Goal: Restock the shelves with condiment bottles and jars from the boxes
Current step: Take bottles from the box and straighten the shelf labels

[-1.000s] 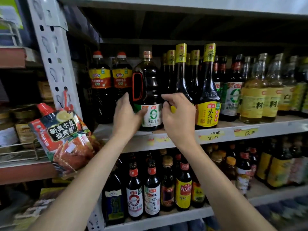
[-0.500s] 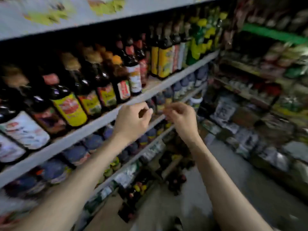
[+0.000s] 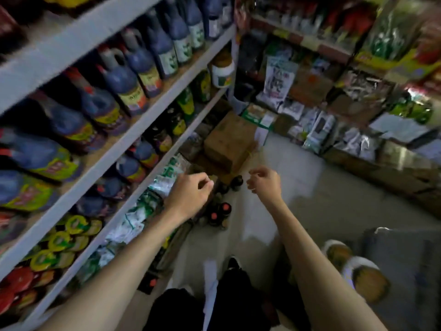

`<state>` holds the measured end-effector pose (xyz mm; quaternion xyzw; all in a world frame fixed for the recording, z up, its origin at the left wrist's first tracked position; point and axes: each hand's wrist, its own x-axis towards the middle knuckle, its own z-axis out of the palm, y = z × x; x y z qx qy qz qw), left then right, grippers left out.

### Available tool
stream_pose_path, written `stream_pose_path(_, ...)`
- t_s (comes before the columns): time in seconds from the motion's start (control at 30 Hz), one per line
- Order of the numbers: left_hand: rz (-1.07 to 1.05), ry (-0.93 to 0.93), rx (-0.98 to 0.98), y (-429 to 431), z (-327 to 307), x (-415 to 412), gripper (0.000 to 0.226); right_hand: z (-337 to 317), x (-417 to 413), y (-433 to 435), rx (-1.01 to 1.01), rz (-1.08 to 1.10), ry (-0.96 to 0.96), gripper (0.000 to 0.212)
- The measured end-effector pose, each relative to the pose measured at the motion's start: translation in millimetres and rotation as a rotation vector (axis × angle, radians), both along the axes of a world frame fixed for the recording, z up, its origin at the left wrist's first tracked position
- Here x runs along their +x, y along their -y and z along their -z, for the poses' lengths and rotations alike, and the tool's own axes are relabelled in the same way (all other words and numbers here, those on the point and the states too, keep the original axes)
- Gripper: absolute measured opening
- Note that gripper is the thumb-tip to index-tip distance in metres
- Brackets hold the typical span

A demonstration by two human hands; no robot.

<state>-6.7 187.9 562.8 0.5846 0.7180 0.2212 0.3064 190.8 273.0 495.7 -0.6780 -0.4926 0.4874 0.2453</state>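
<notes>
Since the left hand (image 3: 191,192) and right hand (image 3: 263,182) hang loosely curled and empty, they seem poised to fetch the red-capped bottles (image 3: 225,207) just below the left one.

Views: one, head-worn, wide-angle.
Position: standing height in a shop aisle, above two outstretched forearms.
Facing: forward and steeply down onto the aisle floor (image 3: 298,168), and tilted, so the shelf edges run diagonally.
Left of frame: shelving (image 3: 100,161) with shelf bottles (image 3: 133,68), very near.
Right of frame: packets (image 3: 317,130), farther off.
Centre: left hand (image 3: 188,194) and right hand (image 3: 265,182), near the lens. The cardboard box (image 3: 229,142) and floor bottles (image 3: 219,211) lie beyond them.
Sharpness: motion-blurred, with lines curved at the edges.
</notes>
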Motion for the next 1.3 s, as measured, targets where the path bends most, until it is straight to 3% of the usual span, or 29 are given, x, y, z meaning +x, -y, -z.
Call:
stream_pose_path(0.23,-0.007,-0.038,-0.133,-22.6,238.3,-1.7,0.021,261.1,7.8,-11.0,-0.164,-0.114,0.163,0.026)
stream_pose_path(0.4,-0.046,-0.035,-0.193,-33.9,392.3,-14.6,0.021,425.7,-4.4,-24.0,-0.223,-0.385,0.372,0.04)
stream_pose_path(0.53,-0.131,0.035,-0.135,-58.3,483.5,-8.4,0.022,504.8,-24.5,-59.5,-0.097,-0.579,0.435,0.023)
stream_pose_path(0.6,-0.162,0.083,-0.097,-74.4,515.0,-3.3,0.02,529.6,-36.8,-81.3,0.011,-0.674,0.504,0.016)
stream_pose_path(0.67,-0.193,0.122,-0.063,-92.3,540.1,-1.9,0.017,548.1,-53.4,-102.3,0.083,-0.812,0.601,0.023)
stream_pose_path(0.9,-0.303,0.312,0.086,-117.2,588.6,-0.1,0.018,603.6,-106.3,-129.0,0.122,-1.168,0.76,0.021)
stream_pose_path(1.13,-0.334,0.354,0.1,-105.7,591.1,-7.4,0.021,613.0,-102.3,-115.6,0.278,-1.062,0.797,0.01)
stream_pose_path(1.3,-0.254,0.49,0.074,-100.2,591.8,-18.4,0.038,539.9,-81.3,-111.3,0.403,-0.927,0.796,0.018)
